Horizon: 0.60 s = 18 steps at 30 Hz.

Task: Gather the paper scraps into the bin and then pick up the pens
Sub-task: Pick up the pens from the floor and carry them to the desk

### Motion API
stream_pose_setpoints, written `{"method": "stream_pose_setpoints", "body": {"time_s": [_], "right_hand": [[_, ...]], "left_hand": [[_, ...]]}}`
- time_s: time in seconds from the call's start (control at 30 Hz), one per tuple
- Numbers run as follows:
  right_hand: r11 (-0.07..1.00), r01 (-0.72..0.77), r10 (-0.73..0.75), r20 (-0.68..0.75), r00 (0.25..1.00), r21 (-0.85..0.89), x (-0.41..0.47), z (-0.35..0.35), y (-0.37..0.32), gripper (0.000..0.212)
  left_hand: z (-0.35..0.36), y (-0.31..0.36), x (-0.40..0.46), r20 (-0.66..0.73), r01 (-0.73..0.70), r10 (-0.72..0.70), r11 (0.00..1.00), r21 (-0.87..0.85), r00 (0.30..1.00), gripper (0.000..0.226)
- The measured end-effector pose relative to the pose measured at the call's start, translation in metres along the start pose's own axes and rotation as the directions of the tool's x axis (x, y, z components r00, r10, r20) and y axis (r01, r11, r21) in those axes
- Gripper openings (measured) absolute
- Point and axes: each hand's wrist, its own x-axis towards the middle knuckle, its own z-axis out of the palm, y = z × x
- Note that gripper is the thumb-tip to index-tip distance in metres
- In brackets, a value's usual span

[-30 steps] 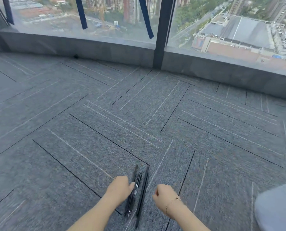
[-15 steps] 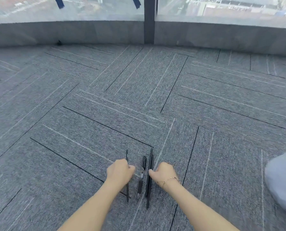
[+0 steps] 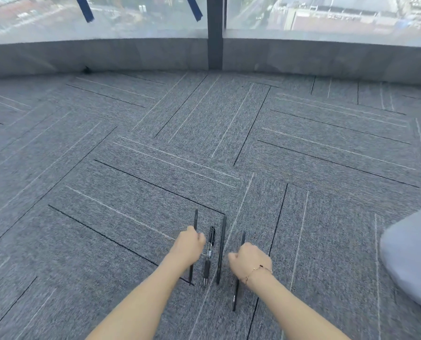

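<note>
Pens lie on the grey carpet in the head view, four of them, almost parallel and apart from each other, pointing away from the person. No paper scraps and no bin are visible, so I judge that the pens are the step in hand.

The left hand has curled fingers on the leftmost pen and seems to pinch it. The right hand is curled over the rightmost pen; whether it really grips it, I cannot tell, because the fingers are hidden under the hand. Between the hands lie a clip pen with a clear barrel and a thin black pen, not touched.

The pens are thin and flat on the carpet, so a pinch can slip. If both hands lift together, a pen may roll or drop.
</note>
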Motion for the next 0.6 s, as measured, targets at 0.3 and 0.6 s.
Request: {"method": "stream_pose_setpoints", "body": {"time_s": [0.3,0.6], "right_hand": [[0.992,0.068,-0.075,0.061,0.995,0.103,0.011,-0.015,-0.003,0.024],[0.997,0.029,-0.027,-0.031,0.999,0.068,0.029,-0.002,-0.04,0.031]], "left_hand": [[0.012,0.007,0.004,0.0,-0.09,0.092,0.975,0.202,0.996,0.029],[-0.006,-0.013,0.017,-0.054,-0.105,0.127,0.95,0.295,0.99,0.022]]}}
